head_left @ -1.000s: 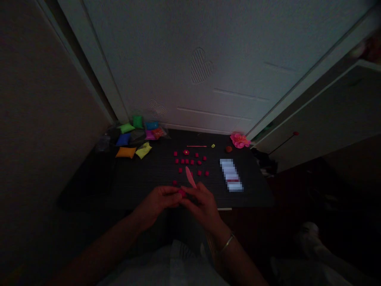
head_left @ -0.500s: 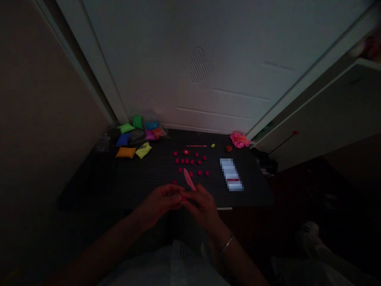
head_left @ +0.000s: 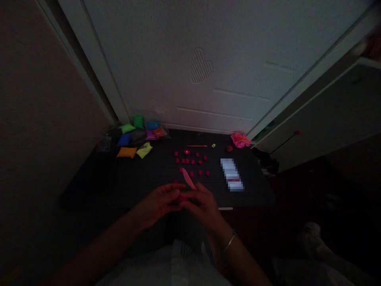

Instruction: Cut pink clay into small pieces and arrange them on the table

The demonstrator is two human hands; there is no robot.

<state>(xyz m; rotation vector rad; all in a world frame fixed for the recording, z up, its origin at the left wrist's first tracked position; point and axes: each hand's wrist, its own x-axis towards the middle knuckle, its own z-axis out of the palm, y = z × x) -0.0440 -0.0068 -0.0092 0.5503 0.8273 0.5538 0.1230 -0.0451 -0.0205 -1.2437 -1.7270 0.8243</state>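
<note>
Near the front edge of the dark table, my left hand and my right hand meet around a small red piece of modelling clay. The fingers of both hands pinch it, and they partly hide it. A pink plastic clay knife also sticks up from my right hand, its blade pointing away from me. Beyond the hands lie several small red clay lumps in loose rows. Among them sits a small red clay flower with a pale centre.
Coloured clay packets lie at the back left. A thin pink tool, a tiny yellow-green piece, a dark red lump and a pink flower lie towards the back. A blurred-out phone-like rectangle is at the right.
The red clay between my fingers shows a little more, and my fingers have shifted slightly around it. The knife has tipped slightly to the left. The lumps stay where they were.
</note>
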